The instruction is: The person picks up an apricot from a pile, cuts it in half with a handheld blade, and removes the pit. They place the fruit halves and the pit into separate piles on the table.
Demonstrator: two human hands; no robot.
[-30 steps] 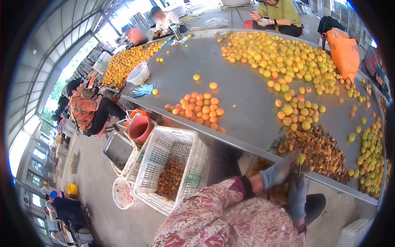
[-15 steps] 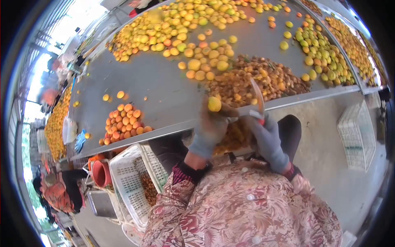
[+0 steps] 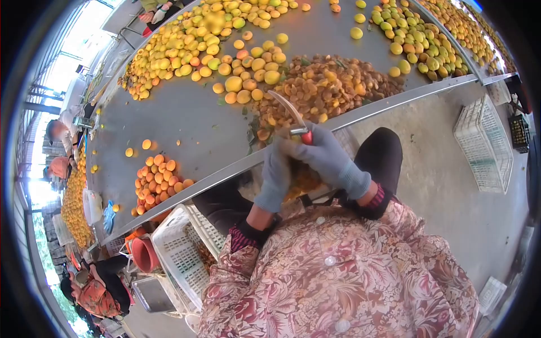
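While the left hand [image 3: 275,173] held a yellow fruit clear half a second ago, the head view now has it meeting the right hand [image 3: 327,156] before the brown fruit heap [image 3: 338,81], so the work seems drawn between them. The right is wrapped around the red-handled knife [image 3: 307,137], thin curved blade rising toward the heap; the left is bunched, its contents hidden, the fruit out of sight
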